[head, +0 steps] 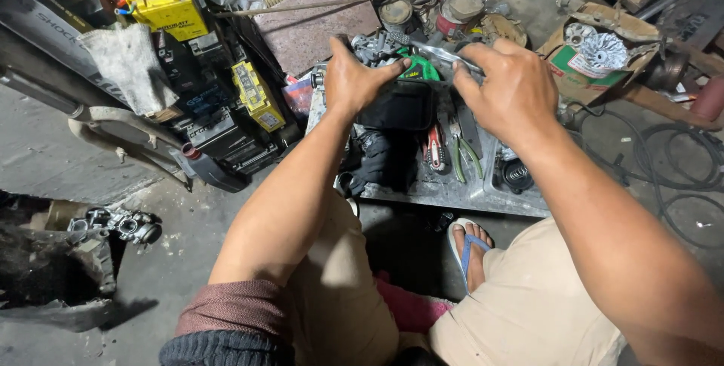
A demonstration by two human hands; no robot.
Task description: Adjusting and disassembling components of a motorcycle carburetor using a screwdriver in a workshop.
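My left hand (353,78) grips the black pouch's (397,106) left edge — above the metal tray (452,192). My right hand (507,88) pinches a silvery tool (440,52) — just beyond the pouch.

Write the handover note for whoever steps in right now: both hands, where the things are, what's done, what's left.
Left hand: resting on the top left of the black pouch, thumb across its upper edge; the grip looks loose.
Right hand: above the tray, fingertips on a metal part just behind the pouch; whether it is gripped, I cannot tell.
Things: the pouch sits on the tray over a heap of tools; pliers with red handles and another pair with green handles lie just in front of it.
Done: nothing that shows.
Left: pouch and metal part are both still at the tray.
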